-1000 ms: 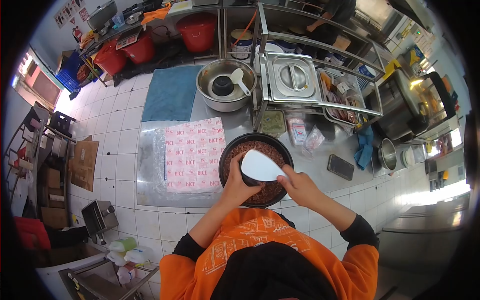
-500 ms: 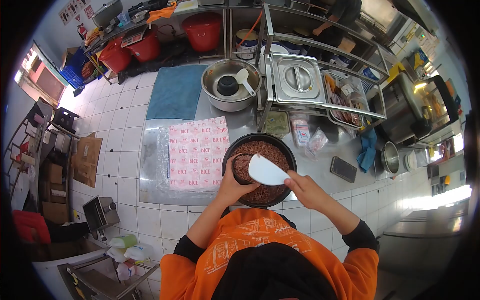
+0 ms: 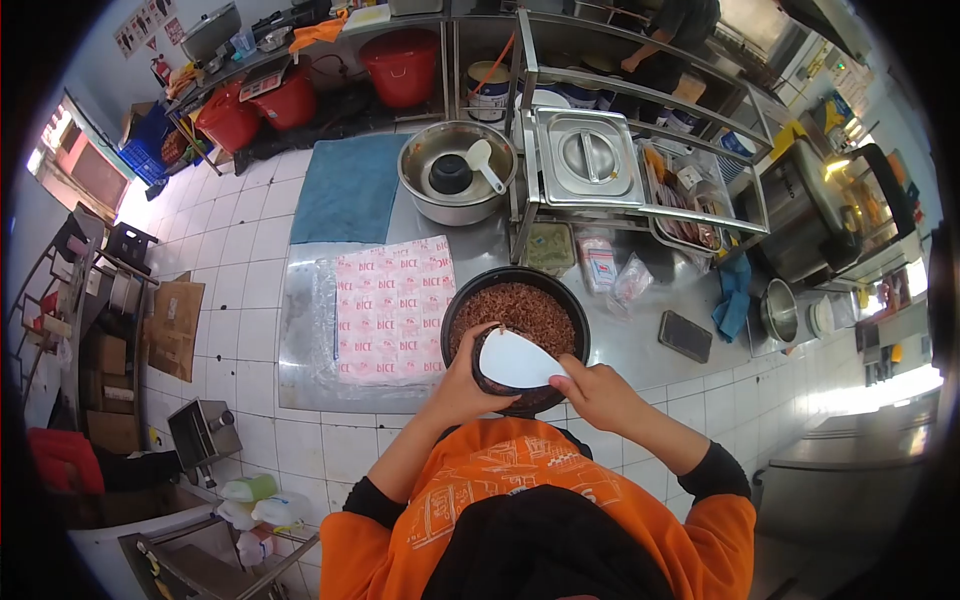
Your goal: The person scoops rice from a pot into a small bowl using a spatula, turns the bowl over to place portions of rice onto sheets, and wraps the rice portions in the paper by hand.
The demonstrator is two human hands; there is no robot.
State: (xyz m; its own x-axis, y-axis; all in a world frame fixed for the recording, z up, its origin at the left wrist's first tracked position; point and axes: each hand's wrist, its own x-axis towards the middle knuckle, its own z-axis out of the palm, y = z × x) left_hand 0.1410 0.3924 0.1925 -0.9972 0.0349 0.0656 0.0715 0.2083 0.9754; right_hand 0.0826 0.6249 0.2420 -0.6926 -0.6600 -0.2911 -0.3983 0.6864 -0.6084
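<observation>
A large black pot (image 3: 584, 325) of reddish-brown cooked rice (image 3: 515, 308) stands before me at the steel table's front edge. Over its near side, my left hand (image 3: 458, 385) is closed around a small black bowl (image 3: 479, 372). My right hand (image 3: 602, 396) grips the handle end of a white rice paddle (image 3: 516, 360), whose broad blade lies across the bowl's mouth. That blade hides most of what the bowl contains. Left of the pot lie printed paper sheets (image 3: 395, 310).
Behind the pot, a steel bowl (image 3: 455, 212) holds a black round mould (image 3: 450, 175) and another white paddle (image 3: 483, 160). A blue cloth (image 3: 345, 190) lies at back left. To the right are a steel rack with a lidded pan (image 3: 588, 155) and a phone (image 3: 685, 337). Another person (image 3: 655, 45) stands beyond.
The paddle blade has dropped toward me and left, from above the rice onto the small bowl. Both hands have moved slightly nearer my body, and more rice shows in the pot.
</observation>
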